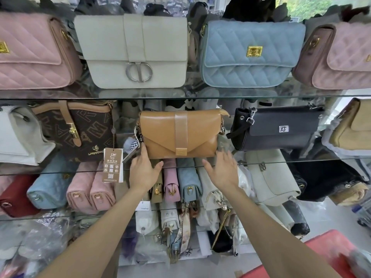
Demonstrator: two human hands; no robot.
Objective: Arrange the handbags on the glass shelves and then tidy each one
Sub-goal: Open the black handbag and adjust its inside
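Note:
A tan envelope-flap handbag stands upright on the middle glass shelf, facing me. My left hand is just below its lower left corner, fingers straight, fingertips touching the bag's edge. Just under the bag's lower right corner, my right hand is spread open; whether it touches the bag I cannot tell. A brown monogram bag with a hanging tag stands to the left, a black bag to the right.
The upper glass shelf carries a pink, a cream, a blue quilted and a mauve bag. Below, several bags stand packed end-on. A red surface lies at the lower right.

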